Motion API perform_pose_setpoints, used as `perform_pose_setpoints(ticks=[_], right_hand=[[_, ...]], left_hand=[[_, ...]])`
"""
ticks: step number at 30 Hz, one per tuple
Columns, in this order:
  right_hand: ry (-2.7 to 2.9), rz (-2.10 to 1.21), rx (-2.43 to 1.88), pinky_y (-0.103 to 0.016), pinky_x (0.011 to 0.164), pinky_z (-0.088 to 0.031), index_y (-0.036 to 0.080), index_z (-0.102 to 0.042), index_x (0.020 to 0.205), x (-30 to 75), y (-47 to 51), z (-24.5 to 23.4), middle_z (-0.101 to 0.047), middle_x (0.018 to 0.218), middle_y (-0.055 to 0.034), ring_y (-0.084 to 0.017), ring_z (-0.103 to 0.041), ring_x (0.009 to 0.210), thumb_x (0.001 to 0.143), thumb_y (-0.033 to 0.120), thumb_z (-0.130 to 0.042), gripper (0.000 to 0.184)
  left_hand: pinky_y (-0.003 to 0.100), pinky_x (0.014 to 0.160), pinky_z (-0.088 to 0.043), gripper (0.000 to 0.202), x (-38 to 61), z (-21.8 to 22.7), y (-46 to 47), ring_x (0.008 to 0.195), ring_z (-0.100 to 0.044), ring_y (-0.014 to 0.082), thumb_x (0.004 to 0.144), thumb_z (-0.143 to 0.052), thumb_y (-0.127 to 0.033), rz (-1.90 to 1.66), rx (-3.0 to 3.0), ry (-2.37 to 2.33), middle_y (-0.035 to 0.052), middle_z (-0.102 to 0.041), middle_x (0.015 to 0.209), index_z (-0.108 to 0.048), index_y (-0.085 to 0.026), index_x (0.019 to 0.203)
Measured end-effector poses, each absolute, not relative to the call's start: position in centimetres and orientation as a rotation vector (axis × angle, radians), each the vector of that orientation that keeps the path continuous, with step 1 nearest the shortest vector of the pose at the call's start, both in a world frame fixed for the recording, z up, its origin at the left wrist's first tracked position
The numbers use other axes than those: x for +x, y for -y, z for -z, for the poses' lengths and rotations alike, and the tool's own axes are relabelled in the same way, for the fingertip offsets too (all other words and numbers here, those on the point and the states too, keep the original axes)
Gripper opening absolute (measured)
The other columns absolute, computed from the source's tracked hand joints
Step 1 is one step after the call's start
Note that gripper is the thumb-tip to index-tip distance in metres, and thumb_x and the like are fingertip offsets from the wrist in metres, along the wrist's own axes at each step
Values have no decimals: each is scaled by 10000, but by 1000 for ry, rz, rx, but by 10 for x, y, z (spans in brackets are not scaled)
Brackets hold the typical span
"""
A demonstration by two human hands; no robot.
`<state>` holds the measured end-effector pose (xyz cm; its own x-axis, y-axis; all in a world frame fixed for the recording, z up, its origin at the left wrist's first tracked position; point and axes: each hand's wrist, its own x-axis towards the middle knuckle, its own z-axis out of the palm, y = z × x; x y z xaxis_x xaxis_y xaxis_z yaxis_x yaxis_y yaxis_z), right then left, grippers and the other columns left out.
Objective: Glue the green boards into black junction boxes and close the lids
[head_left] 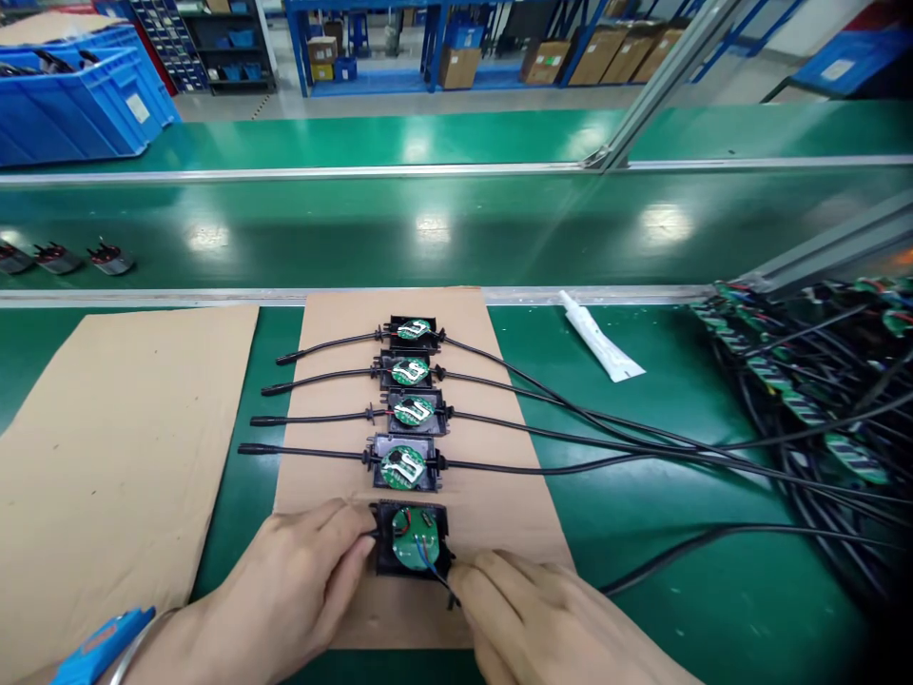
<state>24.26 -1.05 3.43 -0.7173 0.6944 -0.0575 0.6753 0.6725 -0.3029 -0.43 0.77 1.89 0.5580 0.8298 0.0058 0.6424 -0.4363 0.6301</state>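
A black plastic housing (385, 563) holding a round green circuit board (416, 538) lies at the near end of a cardboard sheet (499, 533). My left hand (300, 571) pinches at the housing's left edge, where a black cable end shows between thumb and finger. My right hand (528, 609) is closed on a black cable (455, 601) at the housing's lower right; thin blue wires run from there to the board. Beyond, several similar housings (404, 464) lie in a column, each with a board and a cable out of either side.
At the right, a heap of black cables and green boards (820, 409) covers the bench. A white tube (600, 338) lies near the back rail. Another cardboard sheet (135, 447) is on the left. Small motor-like parts (109, 257) and a blue bin (78, 100) stand farther back.
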Motion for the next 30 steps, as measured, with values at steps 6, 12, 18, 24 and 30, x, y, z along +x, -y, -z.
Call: perform_pose_setpoints(ticks=[6, 12, 18, 24, 30], right_hand=[[2881, -577, -1280, -289, 570, -400, 161, -530, 1248, 232, -4, -41, -657, 868, -67, -193, -610, 685, 719, 109, -506, 532], [2932, -597, -1251, -317, 513, -330, 141, -527, 1333, 222, -10, -32, -684, 826, -54, -187, -616, 628, 789, 226, -511, 551], [2912, -388, -1209, -333, 487, -305, 132, -600, 1255, 217, -9, -26, -682, 740, -49, -192, -604, 574, 690, 133, -526, 570], [2938, -437, -1148, -351, 492, -337, 102, -588, 1274, 216, -12, -18, -704, 792, -57, -209, -632, 607, 727, 173, -512, 556], [2937, -496, -1124, -350, 486, -343, 103, -566, 1302, 219, -9, -17, -705, 815, -59, -213, -647, 646, 751, 193, -518, 561]], left_hand=[[267, 708, -564, 209, -8, -19, -8, 778, -668, 163, 951, -383, -205, -344, 2151, -1192, 32, -662, 896, -561, -225, 1059], [248, 747, -544, 218, -7, -29, -13, 810, -662, 158, 948, -390, -212, -293, 1989, -1221, 29, -678, 910, -603, -218, 997], [257, 681, -536, 227, -9, -30, -17, 763, -657, 158, 940, -399, -181, -186, 2010, -1251, -8, -686, 874, -614, -238, 983], [298, 681, -556, 219, -16, -14, -7, 771, -646, 181, 937, -443, -115, -440, 2531, -1119, 59, -680, 920, -577, -160, 1105], [305, 528, -525, 201, -11, -17, -7, 607, -569, 185, 840, -422, -43, -221, 2650, -1116, 40, -611, 748, -565, -154, 926]])
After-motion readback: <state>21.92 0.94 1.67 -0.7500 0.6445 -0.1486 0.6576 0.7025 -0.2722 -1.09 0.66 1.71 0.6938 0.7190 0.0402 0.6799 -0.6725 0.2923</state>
